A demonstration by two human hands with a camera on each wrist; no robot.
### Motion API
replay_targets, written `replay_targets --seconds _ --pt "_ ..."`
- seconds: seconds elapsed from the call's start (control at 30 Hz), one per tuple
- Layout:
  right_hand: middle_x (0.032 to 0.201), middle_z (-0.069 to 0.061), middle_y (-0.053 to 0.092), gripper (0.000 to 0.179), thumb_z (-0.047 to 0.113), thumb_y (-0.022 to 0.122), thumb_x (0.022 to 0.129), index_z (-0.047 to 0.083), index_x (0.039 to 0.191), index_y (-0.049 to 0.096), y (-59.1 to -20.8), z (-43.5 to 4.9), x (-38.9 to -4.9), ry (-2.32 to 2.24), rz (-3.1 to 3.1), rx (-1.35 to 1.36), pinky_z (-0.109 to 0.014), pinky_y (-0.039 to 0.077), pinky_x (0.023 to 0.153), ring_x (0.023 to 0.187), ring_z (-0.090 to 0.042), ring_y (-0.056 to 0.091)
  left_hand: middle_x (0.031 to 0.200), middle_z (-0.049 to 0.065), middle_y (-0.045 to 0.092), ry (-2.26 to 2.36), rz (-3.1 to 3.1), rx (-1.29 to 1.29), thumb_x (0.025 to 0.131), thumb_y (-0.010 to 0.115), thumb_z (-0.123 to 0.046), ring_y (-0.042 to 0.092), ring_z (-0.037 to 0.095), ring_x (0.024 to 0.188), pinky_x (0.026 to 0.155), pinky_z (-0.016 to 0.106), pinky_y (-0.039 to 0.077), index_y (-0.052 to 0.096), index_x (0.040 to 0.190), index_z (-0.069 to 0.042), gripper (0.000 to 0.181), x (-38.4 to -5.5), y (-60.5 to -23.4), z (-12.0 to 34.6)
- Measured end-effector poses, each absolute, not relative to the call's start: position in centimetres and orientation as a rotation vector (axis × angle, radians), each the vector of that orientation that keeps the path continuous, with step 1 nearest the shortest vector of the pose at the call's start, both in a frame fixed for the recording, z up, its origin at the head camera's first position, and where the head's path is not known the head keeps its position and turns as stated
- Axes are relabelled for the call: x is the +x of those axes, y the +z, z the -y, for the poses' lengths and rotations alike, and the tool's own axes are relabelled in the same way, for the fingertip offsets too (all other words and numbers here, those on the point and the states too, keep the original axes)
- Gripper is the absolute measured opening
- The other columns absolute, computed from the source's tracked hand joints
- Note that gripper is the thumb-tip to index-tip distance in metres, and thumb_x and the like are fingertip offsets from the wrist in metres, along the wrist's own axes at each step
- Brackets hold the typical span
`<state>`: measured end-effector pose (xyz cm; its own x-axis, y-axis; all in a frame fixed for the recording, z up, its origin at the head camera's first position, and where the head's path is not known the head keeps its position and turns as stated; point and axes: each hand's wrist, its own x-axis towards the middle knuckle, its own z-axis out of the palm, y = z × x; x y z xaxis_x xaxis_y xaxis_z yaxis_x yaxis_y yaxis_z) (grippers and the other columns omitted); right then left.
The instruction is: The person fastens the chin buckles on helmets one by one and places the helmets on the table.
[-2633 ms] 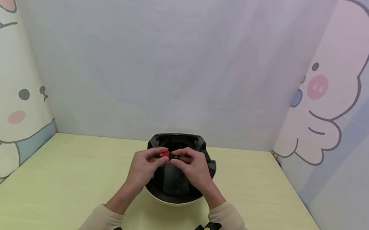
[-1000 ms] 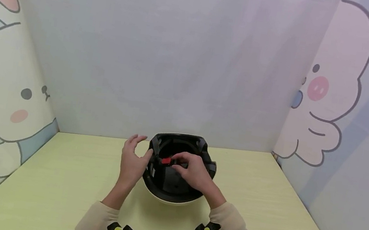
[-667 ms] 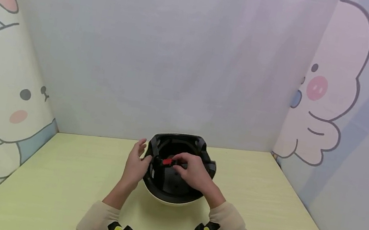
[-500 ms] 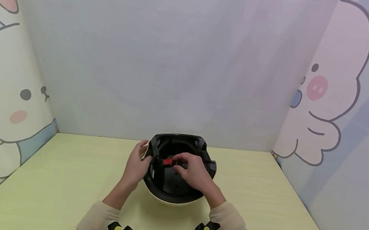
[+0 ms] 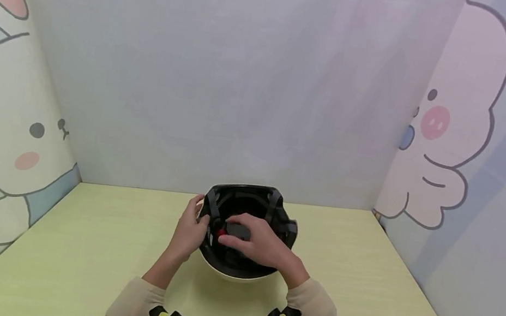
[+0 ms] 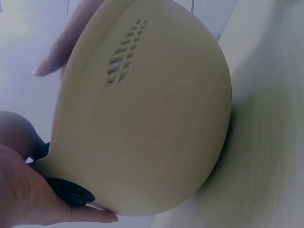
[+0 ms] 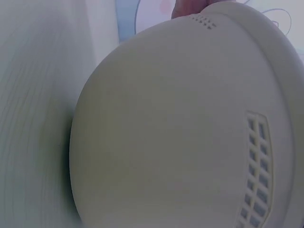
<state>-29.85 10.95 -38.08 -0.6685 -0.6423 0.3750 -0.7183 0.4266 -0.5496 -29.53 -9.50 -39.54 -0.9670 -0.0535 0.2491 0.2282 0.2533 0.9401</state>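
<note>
A cream helmet (image 5: pixel 234 275) with a black lining lies upside down on the table, its hollow facing up. My left hand (image 5: pixel 188 233) grips its left rim, thumb on the edge; the left wrist view shows that hand (image 6: pixel 28 199) beside the vented shell (image 6: pixel 156 118). Over the hollow hovers my right hand (image 5: pixel 257 241), thumb and fingers apart. A red buckle piece (image 5: pixel 220 233) on the black strap (image 5: pixel 214 204) lies by the right thumb tip, partly hidden. Whether the thumb touches it I cannot tell. In the right wrist view the shell (image 7: pixel 175 123) hides the right hand.
The pale yellow table (image 5: pixel 116 236) stretches to both sides of the helmet. A plain light cloth wall (image 5: pixel 245 79) stands behind, with side walls bearing a cartoon rabbit (image 5: pixel 2 140) and another cartoon animal (image 5: pixel 457 124).
Both hands first held the red buckle. The left hand moved left and took the rim. Since half a second ago the right hand's pinch has spread, and the buckle has dropped leftward into the hollow.
</note>
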Motion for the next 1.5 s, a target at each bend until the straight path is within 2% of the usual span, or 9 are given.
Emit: replay_targets --seconds 0.17,0.3,0.5,0.77,1.0,1.2,1.4,1.47,1.5 --pt "0.154 0.002 0.041 0.084 0.044 0.079 0.085 0.015 0.154 0.040 -37.8 -10.8 -29.1 1.011 2.594 1.559 -0.040 0.039 0.110 0.139 -0.015 0.039 0.154 0.030 0.032 -1.744 2.336 -0.184 0.101 0.044 0.000 0.030 0.044 0.143 0.108 0.062 0.033 0.029 0.153 -0.001 0.054 -29.4 -39.6 9.7" --pt "0.158 -0.002 0.033 0.095 0.044 0.083 0.081 0.019 0.158 0.032 -37.5 -10.8 -28.7 0.905 2.624 1.660 -0.037 0.038 0.110 0.143 -0.017 0.034 0.155 0.029 0.030 -1.724 2.363 -0.192 0.102 0.045 -0.002 0.029 0.044 0.143 0.107 0.061 0.034 0.028 0.154 -0.002 0.055 -29.3 -39.5 9.8" --pt "0.153 -0.006 0.043 0.081 0.043 0.080 0.085 0.017 0.152 0.043 -36.9 -10.7 -28.2 0.779 2.697 1.672 -0.034 0.038 0.110 0.140 -0.017 0.039 0.153 0.031 0.034 -1.711 2.359 -0.201 0.101 0.047 0.000 0.032 0.046 0.141 0.107 0.061 0.034 0.030 0.153 0.000 0.055 -29.5 -39.6 10.0" --pt "0.145 0.000 0.054 0.054 0.025 0.073 0.093 0.018 0.144 0.056 -36.2 -10.5 -27.7 0.621 2.643 1.833 -0.030 0.039 0.108 0.136 -0.015 0.045 0.152 0.031 0.034 -1.755 2.358 -0.210 0.101 0.049 -0.002 0.036 0.049 0.138 0.107 0.060 0.035 0.029 0.154 -0.002 0.056 -29.3 -39.3 10.2" --pt "0.143 0.005 0.055 0.055 0.017 0.070 0.092 0.021 0.144 0.055 -35.6 -10.4 -26.8 0.412 2.737 1.778 -0.027 0.040 0.106 0.134 -0.013 0.047 0.150 0.033 0.035 -1.767 2.348 -0.213 0.101 0.048 0.000 0.038 0.052 0.135 0.105 0.061 0.037 0.029 0.154 0.000 0.057 -29.4 -39.3 10.2" --pt "0.138 0.003 0.058 0.062 0.010 0.074 0.088 0.024 0.146 0.054 -34.2 -10.7 -25.1 0.229 2.852 1.594 -0.022 0.049 0.090 0.120 -0.010 0.057 0.152 0.030 0.035 -1.765 2.376 -0.191 0.102 0.049 -0.002 0.038 0.049 0.137 0.104 0.059 0.040 0.029 0.155 -0.003 0.057 -29.5 -39.2 10.4" --pt "0.117 0.000 0.066 0.067 -0.008 0.068 0.088 0.024 0.146 0.053 -33.3 -10.2 -22.1 0.008 2.868 1.383 -0.019 0.046 0.062 0.075 -0.009 0.057 0.154 0.029 0.034 -1.800 2.375 -0.207 0.102 0.051 -0.004 0.038 0.047 0.137 0.102 0.058 0.042 0.028 0.156 -0.004 0.058 -29.5 -39.1 10.4" --pt "0.115 -0.002 0.066 0.070 -0.009 0.066 0.089 0.027 0.147 0.051 -33.3 -9.8 -21.1 -0.065 2.879 1.293 -0.026 0.049 0.060 0.075 -0.014 0.059 0.153 0.029 0.034 -1.801 2.376 -0.217 0.102 0.051 -0.004 0.039 0.048 0.137 0.101 0.058 0.043 0.028 0.156 -0.003 0.059 -29.5 -39.1 10.4" --pt "0.117 -0.003 0.065 0.070 -0.007 0.067 0.090 0.029 0.147 0.050 -33.3 -9.5 -20.7 -0.102 2.898 1.231 -0.032 0.054 0.064 0.084 -0.017 0.063 0.153 0.029 0.034 -1.796 2.381 -0.221 0.102 0.051 -0.003 0.039 0.048 0.137 0.101 0.058 0.042 0.028 0.156 -0.003 0.059 -29.5 -39.1 10.4"
